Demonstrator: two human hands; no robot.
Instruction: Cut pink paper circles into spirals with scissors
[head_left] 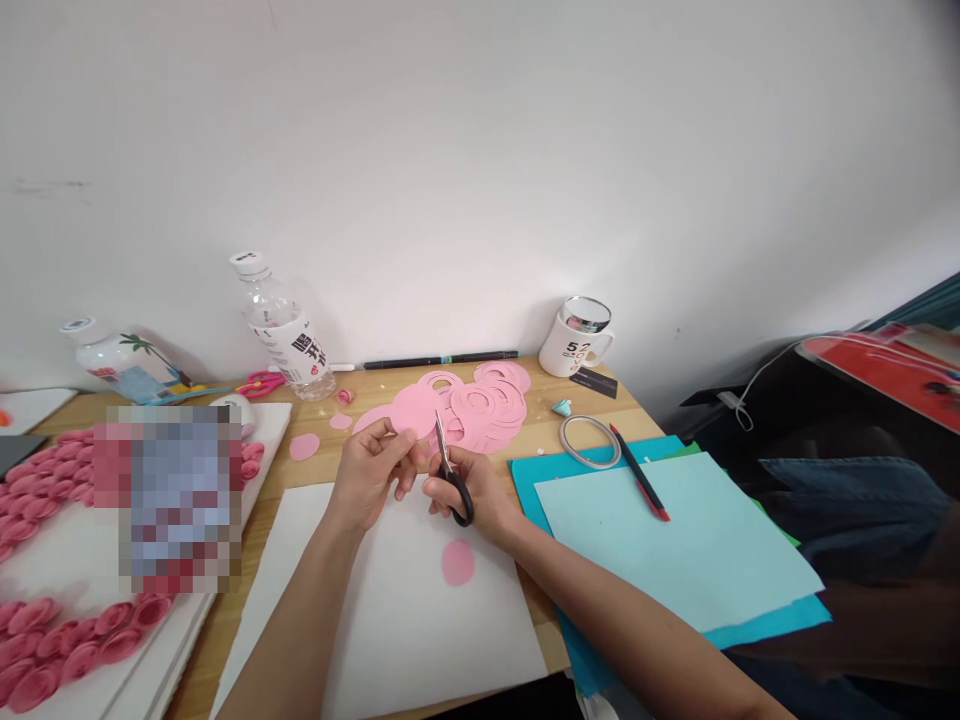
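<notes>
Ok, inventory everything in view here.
Scissors: 1, black-handled, in right hand
Paper circle: 1, pink, at left hand
Cut-paper pile: 1, pink, beyond hands
Large sheet: 1, white, below hands
Loose circles: 3, pink, one on large sheet, two left of pile
Rolled paper flowers: many, pink, left
Plastic bottles: 2, white-capped, left
Other scissors: 1, pink-handled, left
Marker: 1, black, by wall
Mug: 1, white, by wall
Card: 1, black, beside mug
Ring: 1, grey, right of pile
Stacked sheets: several, blue shades, right
Pen: 1, black-red, on stacked sheets
Table: 1, brown, underneath
Hands: 2, bare, centre
</notes>
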